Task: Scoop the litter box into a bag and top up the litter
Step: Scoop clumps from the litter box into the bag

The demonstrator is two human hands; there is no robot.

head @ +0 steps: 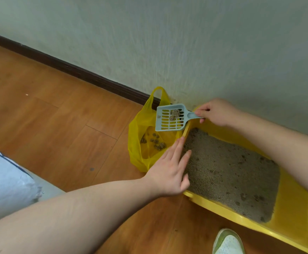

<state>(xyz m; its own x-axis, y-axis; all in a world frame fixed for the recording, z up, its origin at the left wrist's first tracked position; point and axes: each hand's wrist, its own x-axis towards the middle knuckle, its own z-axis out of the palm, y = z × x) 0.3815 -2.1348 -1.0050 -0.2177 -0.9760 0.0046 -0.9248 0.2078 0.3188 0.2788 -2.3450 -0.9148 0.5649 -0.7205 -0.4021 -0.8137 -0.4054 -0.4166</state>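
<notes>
Head view: right hand [217, 112] pinches the scoop [170, 117] handle, clumps held above the yellow bag [140, 132] beside the litter box [296, 222]; left hand [169, 169], fingers straight, rests on its rim. Tilting early could drop clumps outside the bag's sagging mouth.

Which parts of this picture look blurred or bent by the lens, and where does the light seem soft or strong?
Head view: wide-angle lens curves the baseboard and stretches the forearms at the edges; wall texture looks smeared, as by motion; scoop, yellow bag and litter box stay fairly sharp; light is soft and even, with weak shadows and no glare.
</notes>
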